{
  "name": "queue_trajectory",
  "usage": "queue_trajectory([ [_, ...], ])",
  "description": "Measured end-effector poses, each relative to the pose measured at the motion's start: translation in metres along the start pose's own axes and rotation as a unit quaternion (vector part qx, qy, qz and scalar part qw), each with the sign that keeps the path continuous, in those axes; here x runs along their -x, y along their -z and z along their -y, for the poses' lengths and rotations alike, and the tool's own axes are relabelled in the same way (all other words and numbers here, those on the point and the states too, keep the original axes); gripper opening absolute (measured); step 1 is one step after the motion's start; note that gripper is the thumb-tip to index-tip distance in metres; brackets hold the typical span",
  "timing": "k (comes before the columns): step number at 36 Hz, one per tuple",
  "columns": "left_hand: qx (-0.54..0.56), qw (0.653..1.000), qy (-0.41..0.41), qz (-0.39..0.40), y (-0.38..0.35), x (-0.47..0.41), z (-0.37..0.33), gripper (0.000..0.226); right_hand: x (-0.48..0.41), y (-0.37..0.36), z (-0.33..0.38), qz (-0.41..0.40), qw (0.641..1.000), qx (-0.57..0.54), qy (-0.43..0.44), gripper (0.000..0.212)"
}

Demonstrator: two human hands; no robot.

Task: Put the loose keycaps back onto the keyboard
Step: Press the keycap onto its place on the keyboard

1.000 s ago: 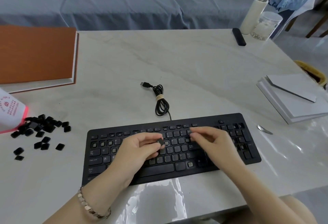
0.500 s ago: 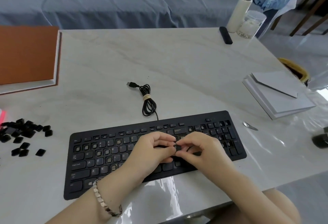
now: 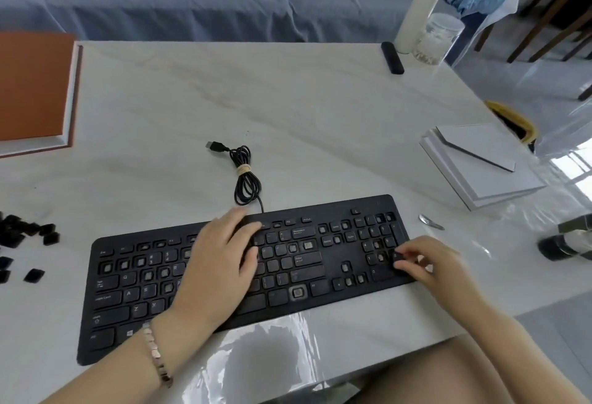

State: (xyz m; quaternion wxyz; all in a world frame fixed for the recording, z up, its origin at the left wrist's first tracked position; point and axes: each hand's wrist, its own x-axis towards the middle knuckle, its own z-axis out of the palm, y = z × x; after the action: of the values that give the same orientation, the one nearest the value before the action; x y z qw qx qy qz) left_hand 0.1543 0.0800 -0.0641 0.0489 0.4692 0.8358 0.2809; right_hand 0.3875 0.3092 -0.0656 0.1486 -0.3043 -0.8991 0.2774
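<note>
Head view: the left hand (image 3: 224,259) lies flat on the middle of the keyboard (image 3: 333,275), fingers loosely straight over the upper key rows and holding nothing. A bracelet (image 3: 157,352) sits on its wrist. The right hand (image 3: 429,262) pinches one black keycap (image 3: 398,261) between thumb and fingertips, at the near right corner of the number pad. Whether the cap touches the board cannot be told.

Between the two hands several sockets stand bare with pale centres. Legends that read there are "Backspace" and "Enter". To the left of the left hand are "Q", "R", "A", "S", "Z", "X" and "Caps Lock". No brand can be read.

Well to the left of the left hand, on the table (image 3: 320,115), lie the loose keycaps (image 3: 28,233) — a pile and a few strays. Just beyond the left fingertips is the coiled cable (image 3: 245,176), its USB plug free. Beyond the right hand lies a small metal tool (image 3: 431,221), and farther off a stack of white sheets (image 3: 480,166). Far to the left lies an orange book (image 3: 32,89).
</note>
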Motion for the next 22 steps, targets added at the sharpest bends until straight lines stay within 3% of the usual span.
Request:
queue_trajectory([
  [4, -0.099, 0.995, 0.004, 0.022, -0.011, 0.007, 0.016, 0.051, -0.003, 0.009, -0.017, 0.010, 1.000, -0.001, -0.004, 0.032],
  [8, -0.131, 0.991, 0.004, 0.036, -0.016, 0.009, 0.020, 0.067, -0.010, 0.007, -0.021, 0.019, 1.000, -0.021, 0.001, 0.036],
  [22, -0.134, 0.991, -0.013, 0.003, -0.016, 0.010, 0.019, 0.056, -0.017, 0.003, -0.028, 0.050, 0.999, 0.002, 0.007, 0.023],
])
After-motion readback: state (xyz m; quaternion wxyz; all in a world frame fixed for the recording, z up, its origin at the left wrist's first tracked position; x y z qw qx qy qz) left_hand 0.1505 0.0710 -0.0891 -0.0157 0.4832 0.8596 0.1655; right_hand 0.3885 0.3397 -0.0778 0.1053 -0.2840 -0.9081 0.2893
